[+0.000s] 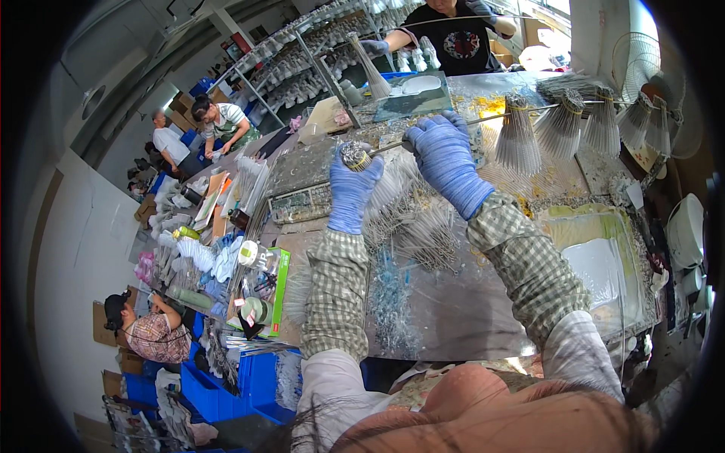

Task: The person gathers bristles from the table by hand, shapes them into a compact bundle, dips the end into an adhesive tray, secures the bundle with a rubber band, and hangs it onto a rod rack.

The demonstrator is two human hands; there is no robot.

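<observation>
I see my left hand (353,189) closed around a bound bundle of thin sticks (356,157), its banded end up. My right hand (445,160), just right, grips a long rod (498,117) whose axis runs right and far over the table (483,302).
</observation>
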